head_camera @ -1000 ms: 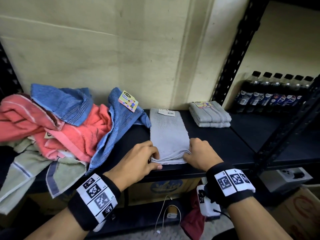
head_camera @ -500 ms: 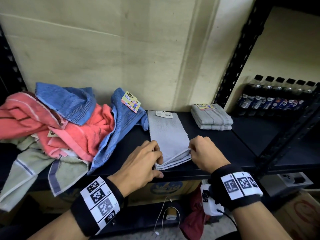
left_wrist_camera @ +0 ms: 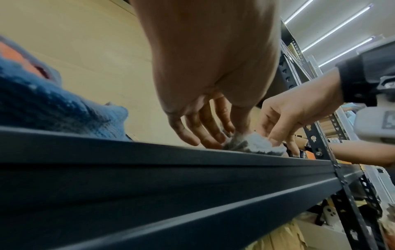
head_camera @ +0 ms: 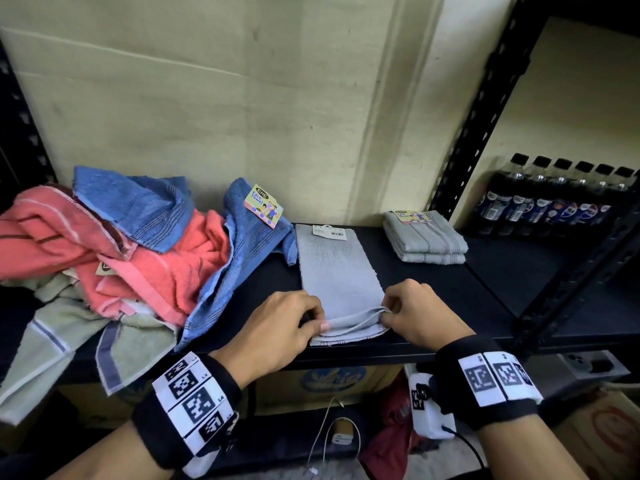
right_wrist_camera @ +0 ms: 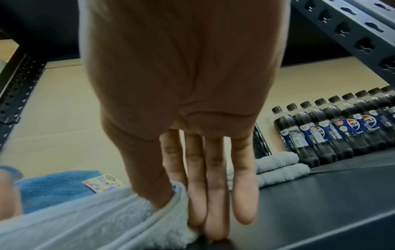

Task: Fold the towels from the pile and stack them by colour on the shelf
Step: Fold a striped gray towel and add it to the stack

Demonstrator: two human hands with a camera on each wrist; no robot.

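Note:
A grey towel (head_camera: pixel 337 271) lies folded into a long strip on the black shelf (head_camera: pixel 450 296), its paper tag at the far end. My left hand (head_camera: pixel 320 323) pinches the near left corner of its layers, and my right hand (head_camera: pixel 384 315) pinches the near right corner (right_wrist_camera: pixel 175 199). The near edge is lifted a little off the shelf (left_wrist_camera: pixel 252 143). A stack of folded grey towels (head_camera: pixel 424 240) sits at the back right. The unfolded pile (head_camera: pixel 121 251) of blue, coral and pale green towels fills the left of the shelf.
A row of dark soda bottles (head_camera: pixel 554 199) stands on the neighbouring shelf to the right, behind a black upright post (head_camera: pixel 485 109). Cardboard boxes, a cable and a red cloth lie below the shelf. Another person's arm (left_wrist_camera: pixel 359 152) shows beyond the post.
Both hands have kept their hold on the grey towel's near corners and raised the near edge slightly, so the layers gape. The pile and the stack have not moved.

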